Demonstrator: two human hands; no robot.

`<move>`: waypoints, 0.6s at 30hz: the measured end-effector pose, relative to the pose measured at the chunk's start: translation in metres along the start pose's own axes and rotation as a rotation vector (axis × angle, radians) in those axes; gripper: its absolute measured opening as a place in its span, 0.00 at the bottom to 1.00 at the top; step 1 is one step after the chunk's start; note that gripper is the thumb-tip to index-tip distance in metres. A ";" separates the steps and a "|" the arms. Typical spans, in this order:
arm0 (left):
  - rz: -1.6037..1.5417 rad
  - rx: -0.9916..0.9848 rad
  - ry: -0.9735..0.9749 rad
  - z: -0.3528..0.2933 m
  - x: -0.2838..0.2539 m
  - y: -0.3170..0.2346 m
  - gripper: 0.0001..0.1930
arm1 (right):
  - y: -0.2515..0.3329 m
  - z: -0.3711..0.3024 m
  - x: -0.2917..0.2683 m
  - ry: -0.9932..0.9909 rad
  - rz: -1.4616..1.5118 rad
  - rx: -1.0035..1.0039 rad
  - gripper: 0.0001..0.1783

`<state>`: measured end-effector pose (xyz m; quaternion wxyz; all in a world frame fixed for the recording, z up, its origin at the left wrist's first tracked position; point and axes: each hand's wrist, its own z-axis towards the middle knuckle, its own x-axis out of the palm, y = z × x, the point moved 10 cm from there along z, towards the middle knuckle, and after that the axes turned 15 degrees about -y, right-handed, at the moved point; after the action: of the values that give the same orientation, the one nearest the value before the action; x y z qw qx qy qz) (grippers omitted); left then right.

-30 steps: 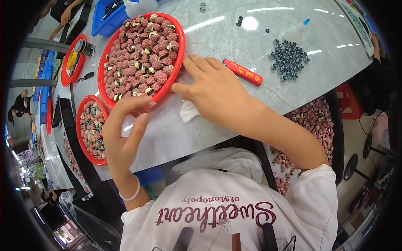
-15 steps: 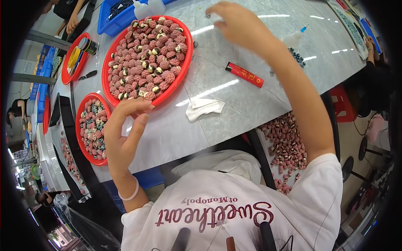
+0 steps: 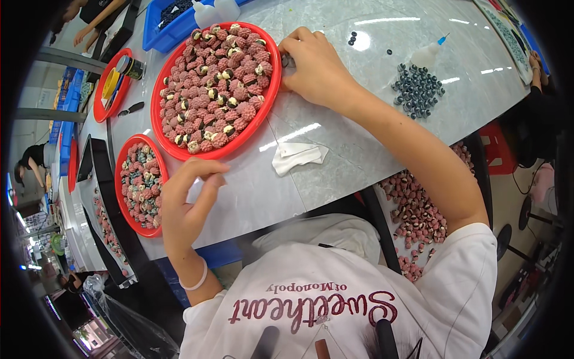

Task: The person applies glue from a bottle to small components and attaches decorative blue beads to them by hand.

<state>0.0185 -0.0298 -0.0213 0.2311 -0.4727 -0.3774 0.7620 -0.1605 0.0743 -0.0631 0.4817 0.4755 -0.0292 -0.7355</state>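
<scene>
My left hand (image 3: 190, 200) hovers at the near edge of a large round red tray (image 3: 274, 99), thumb and fingers curved with a small gap and nothing seen between them. Pink ridged, shell-like pieces (image 3: 209, 90), some with cream and black parts, fill that tray. Beside its right rim, my right hand (image 3: 314, 69) is down at the table. Its bent fingers close on a small dark grey piece (image 3: 287, 61), mostly hidden by them. Left of my left hand stands a smaller red tray (image 3: 162, 173) of mixed pink and blue-grey pieces.
A crumpled white cloth (image 3: 299, 157) lies on the grey table (image 3: 257, 197). Dark beads (image 3: 417, 90) cluster at right beside a needle-tipped bottle (image 3: 426, 55). A blue bin (image 3: 156, 37) and white bottles (image 3: 206, 14) stand at back. Other people work at both sides.
My right hand has come down and toward me, onto the small grey piece by the tray. My forearm now covers where the red tube lay, and the bead cluster shows fully.
</scene>
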 end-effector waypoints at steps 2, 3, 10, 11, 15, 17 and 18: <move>0.001 0.049 0.044 0.002 0.008 -0.009 0.08 | -0.007 0.002 0.000 -0.014 0.032 0.061 0.18; -0.014 0.072 0.063 0.002 0.012 -0.014 0.08 | -0.008 0.002 0.000 -0.015 0.066 0.068 0.15; -0.026 0.194 0.119 0.019 0.023 -0.042 0.09 | -0.011 0.010 -0.004 0.042 0.158 0.024 0.05; -0.023 0.195 0.120 0.021 0.024 -0.042 0.09 | -0.014 0.011 -0.006 0.040 0.161 0.025 0.05; -0.019 0.200 0.112 0.024 0.022 -0.044 0.09 | -0.022 0.014 -0.014 0.047 0.104 0.000 0.08; -0.016 0.205 0.119 0.023 0.025 -0.045 0.09 | -0.025 0.013 -0.015 0.037 0.087 -0.007 0.10; -0.014 0.183 0.153 0.022 0.029 -0.044 0.08 | -0.024 0.015 -0.015 -0.026 0.080 -0.025 0.12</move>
<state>-0.0143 0.0098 0.0032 0.3067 -0.5039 -0.2909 0.7532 -0.1861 0.0921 -0.0563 0.5161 0.4583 -0.0454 -0.7222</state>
